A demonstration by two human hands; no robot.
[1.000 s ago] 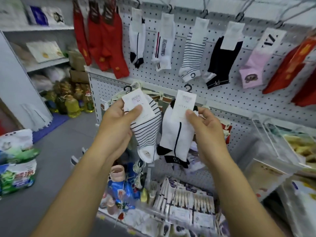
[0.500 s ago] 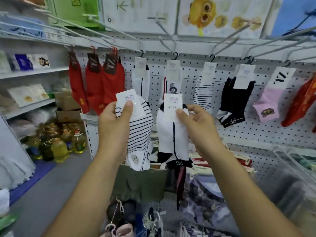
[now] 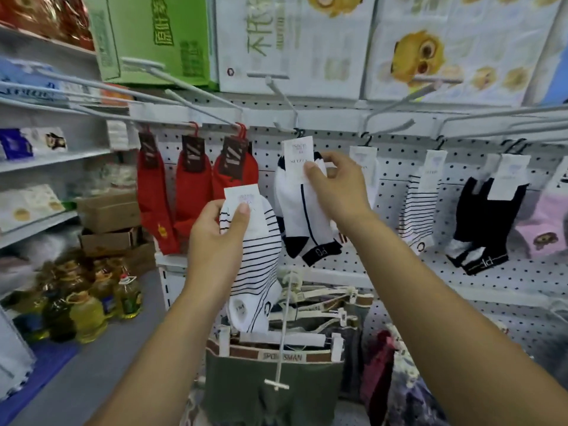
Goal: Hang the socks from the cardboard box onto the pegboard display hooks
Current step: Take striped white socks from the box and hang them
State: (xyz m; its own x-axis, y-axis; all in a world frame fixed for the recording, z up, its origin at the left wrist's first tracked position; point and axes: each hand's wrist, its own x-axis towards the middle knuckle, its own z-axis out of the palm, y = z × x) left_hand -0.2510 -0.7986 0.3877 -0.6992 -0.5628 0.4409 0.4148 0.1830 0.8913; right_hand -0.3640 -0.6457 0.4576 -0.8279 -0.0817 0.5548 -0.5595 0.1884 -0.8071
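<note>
My right hand (image 3: pixel 336 187) grips the card label of a white sock pair with a navy line and dark toe (image 3: pixel 302 216), lifted up against the pegboard (image 3: pixel 390 167); its black hanger hook (image 3: pixel 298 132) sits right at a long wire peg hook (image 3: pixel 284 99). My left hand (image 3: pixel 219 244) pinches the label of a white pair with thin black stripes (image 3: pixel 259 269), held lower and left. Red socks (image 3: pixel 196 192) hang at the left of the row; striped socks (image 3: pixel 419 207), black ones (image 3: pixel 482 222) and pink ones (image 3: pixel 541 226) hang to the right. The cardboard box is out of view.
Bare wire hooks (image 3: pixel 196 107) jut out toward me along the top rail. Boxes (image 3: pixel 295 41) stand on the top shelf. Below hang grey underwear packs on hangers (image 3: pixel 276 379). Oil bottles (image 3: pixel 89 305) and brown cartons (image 3: pixel 110 222) sit on the floor at left.
My view has tilted upward. My right hand has raised the navy-lined sock up to the top row of hooks. My left hand keeps the striped sock lower.
</note>
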